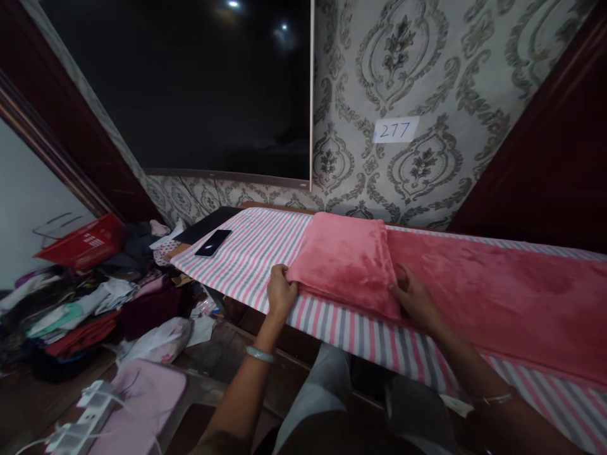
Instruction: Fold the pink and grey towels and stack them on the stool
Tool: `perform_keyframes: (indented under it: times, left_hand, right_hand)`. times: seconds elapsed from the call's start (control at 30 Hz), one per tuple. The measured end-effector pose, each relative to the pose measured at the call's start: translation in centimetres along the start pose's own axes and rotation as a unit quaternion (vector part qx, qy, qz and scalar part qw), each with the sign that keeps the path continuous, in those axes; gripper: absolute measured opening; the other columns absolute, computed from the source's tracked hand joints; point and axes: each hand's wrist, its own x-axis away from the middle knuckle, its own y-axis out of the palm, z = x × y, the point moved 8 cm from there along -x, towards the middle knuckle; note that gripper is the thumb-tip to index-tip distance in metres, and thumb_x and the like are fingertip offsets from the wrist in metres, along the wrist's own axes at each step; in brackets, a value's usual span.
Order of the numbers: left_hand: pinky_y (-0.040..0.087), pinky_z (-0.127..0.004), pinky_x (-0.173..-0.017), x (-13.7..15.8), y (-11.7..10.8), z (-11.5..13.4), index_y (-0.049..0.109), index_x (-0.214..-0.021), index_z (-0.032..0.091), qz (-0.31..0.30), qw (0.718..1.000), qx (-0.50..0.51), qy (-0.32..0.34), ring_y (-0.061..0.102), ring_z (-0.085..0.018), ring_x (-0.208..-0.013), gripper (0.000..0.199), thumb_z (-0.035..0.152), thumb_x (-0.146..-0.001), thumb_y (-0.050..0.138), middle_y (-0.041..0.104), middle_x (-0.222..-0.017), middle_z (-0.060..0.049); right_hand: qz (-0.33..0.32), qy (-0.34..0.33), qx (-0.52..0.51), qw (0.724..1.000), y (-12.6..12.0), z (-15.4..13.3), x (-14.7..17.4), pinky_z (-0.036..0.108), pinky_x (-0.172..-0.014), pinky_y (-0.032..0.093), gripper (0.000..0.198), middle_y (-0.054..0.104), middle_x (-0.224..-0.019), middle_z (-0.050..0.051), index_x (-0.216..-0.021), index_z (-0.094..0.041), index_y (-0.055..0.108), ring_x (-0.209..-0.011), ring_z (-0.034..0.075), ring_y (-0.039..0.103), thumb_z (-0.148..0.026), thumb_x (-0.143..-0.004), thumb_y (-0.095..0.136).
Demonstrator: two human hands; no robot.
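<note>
A pink plush blanket [493, 297] lies in a long strip over a striped cloth, its left end folded over into a thick square. At the square's front left corner, my left hand [281, 292] is closed, the thumb and fingers pinching the fabric edge. My right hand [416, 297] grips the right edge of the folded part, where it meets the flat strip; its fingertips are partly hidden by the cloth. Under the blanket, the pink, grey and white striped cloth [251, 243] covers a narrow table.
A black phone [214, 243] rests on the table's left end. Heaped clothes [95, 316] and a red basket [88, 240] stand at the left. A white power strip [80, 420] lies on a pink stool [149, 395]. A large television [190, 88] hangs on the wall behind.
</note>
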Motion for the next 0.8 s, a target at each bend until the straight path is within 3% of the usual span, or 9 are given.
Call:
perform_keyframes:
  times: [0.07, 0.13, 0.23, 0.3, 0.4, 0.5, 0.67, 0.8]
  left_hand:
    - [0.047, -0.031, -0.068, 0.6, -0.3, 0.0, 0.050, -0.096, 0.022, 0.027, 1.000, -0.004, 0.008, 0.059, -0.020, -0.077, 0.030, 0.010, -0.072, 0.062, 0.058, -0.091, -0.003]
    - [0.045, -0.030, -0.066, 1.3, -0.8, 0.0, 0.048, -0.090, 0.023, 0.062, 0.998, 0.007, 0.032, 0.056, -0.018, -0.074, 0.026, 0.009, -0.073, 0.061, 0.054, -0.088, -0.001]
    - [0.044, -0.029, -0.065, 2.5, -1.6, 0.3, 0.047, -0.083, 0.023, 0.102, 0.991, 0.028, 0.086, 0.053, -0.017, -0.072, 0.018, 0.009, -0.079, 0.058, 0.050, -0.084, -0.001]
    - [0.044, -0.029, -0.065, 3.4, -2.0, 0.6, 0.050, -0.080, 0.023, 0.114, 0.986, 0.037, 0.118, 0.052, -0.017, -0.073, 0.014, 0.012, -0.086, 0.057, 0.051, -0.082, -0.001]
    - [0.047, -0.029, -0.067, 4.6, -2.0, 1.0, 0.059, -0.083, 0.021, 0.107, 0.980, 0.043, 0.162, 0.056, -0.017, -0.078, 0.010, 0.020, -0.093, 0.058, 0.055, -0.084, -0.003]
    - [0.049, -0.030, -0.071, 5.3, -1.8, 1.2, 0.067, -0.092, 0.021, 0.106, 0.976, 0.031, 0.189, 0.058, -0.018, -0.082, 0.010, 0.021, -0.094, 0.057, 0.057, -0.086, -0.004]
    - [0.051, -0.031, -0.074, 4.5, -1.4, 0.6, 0.070, -0.110, 0.019, 0.094, 0.985, -0.015, 0.143, 0.059, -0.019, -0.082, 0.024, 0.017, -0.096, 0.050, 0.058, -0.089, -0.006]
    - [0.049, -0.033, -0.074, 4.0, -1.0, 0.9, 0.071, -0.106, 0.018, 0.075, 0.987, -0.064, 0.124, 0.057, -0.021, -0.083, 0.024, 0.019, -0.097, 0.049, 0.057, -0.087, -0.007]
  right_hand:
    - [0.026, -0.089, 0.104, 0.990, -0.2, -3.0, 0.1, 0.050, -0.087, 0.056, 0.046, 0.070, -0.105, 0.010, -0.122, -0.028, 0.063, -0.092, 0.029, 0.067, -0.037, -0.076, 0.060]
    - [0.004, -0.196, 0.158, 0.968, 1.7, -6.2, 0.9, 0.050, -0.091, 0.054, 0.033, 0.068, -0.109, 0.011, -0.113, -0.027, 0.066, -0.099, 0.030, 0.065, -0.034, -0.082, 0.055]
    - [-0.080, -0.319, 0.191, 0.925, 7.0, -9.8, 3.5, 0.048, -0.095, 0.052, 0.028, 0.068, -0.111, 0.010, -0.113, -0.024, 0.065, -0.107, 0.028, 0.062, -0.030, -0.088, 0.052]
    - [-0.121, -0.362, 0.225, 0.897, 10.8, -11.4, 5.2, 0.047, -0.099, 0.049, 0.033, 0.066, -0.116, 0.011, -0.120, -0.021, 0.062, -0.111, 0.028, 0.059, -0.026, -0.089, 0.053]
    - [-0.159, -0.369, 0.298, 0.866, 15.6, -12.8, 6.4, 0.046, -0.098, 0.047, 0.040, 0.063, -0.121, 0.014, -0.128, -0.017, 0.059, -0.113, 0.029, 0.055, -0.021, -0.088, 0.056]
    - [-0.184, -0.341, 0.356, 0.850, 18.5, -13.2, 5.9, 0.043, -0.091, 0.047, 0.031, 0.064, -0.114, 0.014, -0.121, -0.016, 0.064, -0.105, 0.029, 0.056, -0.018, -0.091, 0.054]
    - [-0.189, -0.310, 0.325, 0.874, 19.5, -13.4, 4.1, 0.037, -0.089, 0.045, 0.027, 0.067, -0.103, 0.012, -0.099, -0.018, 0.070, -0.100, 0.025, 0.058, -0.011, -0.095, 0.044]
    - [-0.175, -0.307, 0.274, 0.895, 19.3, -13.2, 3.6, 0.036, -0.086, 0.046, 0.027, 0.067, -0.099, 0.010, -0.092, -0.019, 0.069, -0.097, 0.024, 0.058, -0.013, -0.094, 0.043]
